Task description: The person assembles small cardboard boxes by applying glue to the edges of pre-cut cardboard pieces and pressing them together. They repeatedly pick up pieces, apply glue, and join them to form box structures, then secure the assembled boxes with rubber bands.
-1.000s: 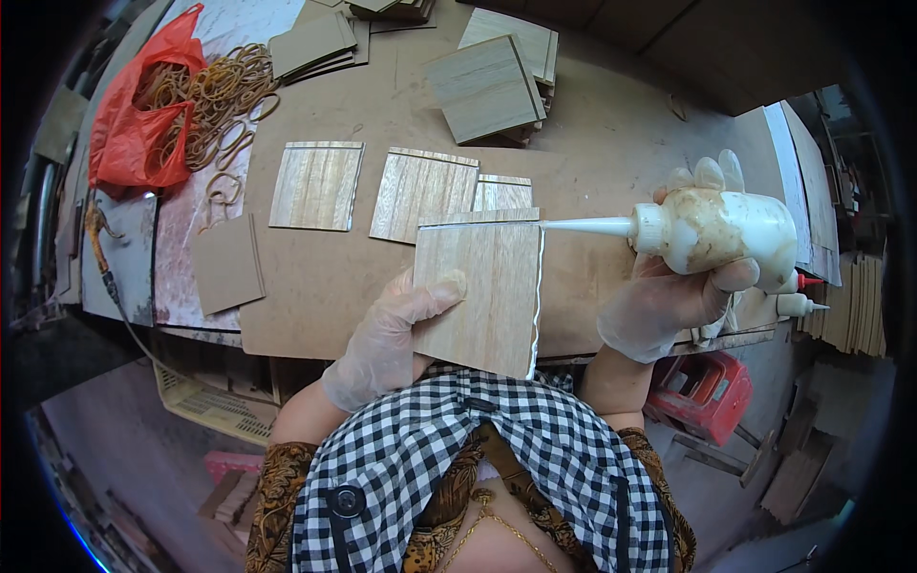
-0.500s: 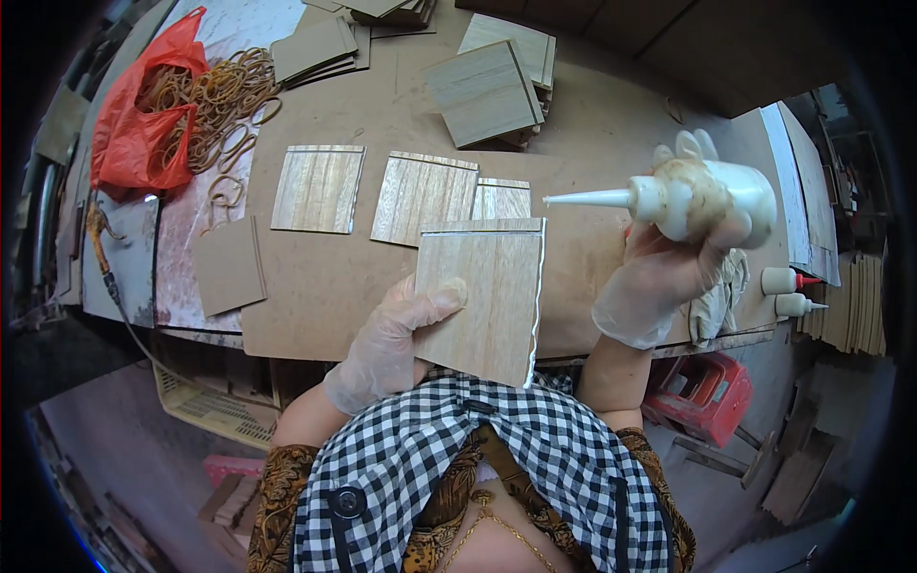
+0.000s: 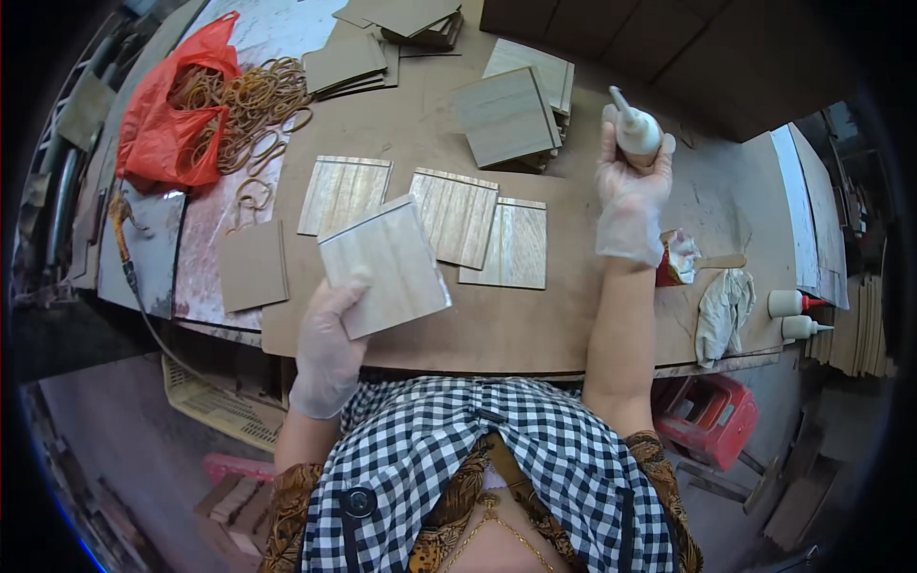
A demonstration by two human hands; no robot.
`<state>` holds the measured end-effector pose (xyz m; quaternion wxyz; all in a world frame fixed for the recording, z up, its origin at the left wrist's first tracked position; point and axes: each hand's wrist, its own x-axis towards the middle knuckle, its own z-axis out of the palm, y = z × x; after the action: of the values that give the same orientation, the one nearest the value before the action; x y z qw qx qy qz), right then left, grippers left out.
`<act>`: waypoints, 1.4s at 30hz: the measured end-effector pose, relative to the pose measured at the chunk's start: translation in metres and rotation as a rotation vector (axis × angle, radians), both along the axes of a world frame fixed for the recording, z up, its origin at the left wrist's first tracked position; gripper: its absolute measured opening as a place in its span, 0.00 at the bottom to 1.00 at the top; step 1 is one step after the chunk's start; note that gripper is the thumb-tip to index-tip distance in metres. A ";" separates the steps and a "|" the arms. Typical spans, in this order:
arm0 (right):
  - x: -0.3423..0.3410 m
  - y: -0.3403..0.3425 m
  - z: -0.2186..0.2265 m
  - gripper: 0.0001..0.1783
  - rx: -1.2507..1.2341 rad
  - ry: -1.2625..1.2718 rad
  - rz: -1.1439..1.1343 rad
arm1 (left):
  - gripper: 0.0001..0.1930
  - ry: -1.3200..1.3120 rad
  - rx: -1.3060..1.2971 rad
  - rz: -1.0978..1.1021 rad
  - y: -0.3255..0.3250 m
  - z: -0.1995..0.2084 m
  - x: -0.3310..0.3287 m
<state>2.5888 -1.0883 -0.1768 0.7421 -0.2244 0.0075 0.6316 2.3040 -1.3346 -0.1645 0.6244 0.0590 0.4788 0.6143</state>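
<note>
While I ran the rig from afar, my left hand [image 3: 330,344] pinched one wooden panel [image 3: 387,272] and my right hand [image 3: 633,181] clasped one white bottle [image 3: 643,137].
Over the worktable [image 3: 535,329], the near-square panel sat aslant, thumb on its face, its dark groove climbing rightward along the far edge; farther out and to the right, the bottle's foreshortened long axis leaned so that its tapered nozzle [image 3: 621,99] pointed away and slightly left. I noted thin translucent gloves [image 3: 626,237], smooth pale wood and a white smear [image 3: 446,292] on the panel's right edge. Beyond and beside it lay three grooved boards [image 3: 457,217], two overlapping; at far right, two spouted bottles [image 3: 788,304] and one crumpled cloth [image 3: 723,320].
</note>
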 end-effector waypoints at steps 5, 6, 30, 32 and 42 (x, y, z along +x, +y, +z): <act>0.026 0.034 -0.031 0.34 -0.060 0.271 -0.036 | 0.22 0.174 -0.006 -0.027 -0.019 -0.006 -0.019; 0.030 0.037 -0.036 0.36 -0.035 0.302 -0.077 | 0.24 0.195 -0.023 -0.035 -0.020 -0.007 -0.019; -0.030 -0.031 -0.010 0.29 -0.028 -0.791 0.145 | 0.17 0.331 -0.080 -0.434 -0.002 0.018 -0.019; -0.037 -0.031 -0.005 0.32 -0.085 -1.106 0.192 | 0.18 0.360 -0.066 -0.482 -0.005 0.014 -0.024; -0.062 -0.020 -0.015 0.43 -0.234 -2.126 0.259 | 0.21 1.251 -0.234 -0.457 -0.022 0.033 -0.044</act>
<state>2.5272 -1.1083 -0.1922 0.2697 -0.7270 -0.6047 0.1821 2.2596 -1.3567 -0.1316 0.3462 0.4353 0.7890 0.2609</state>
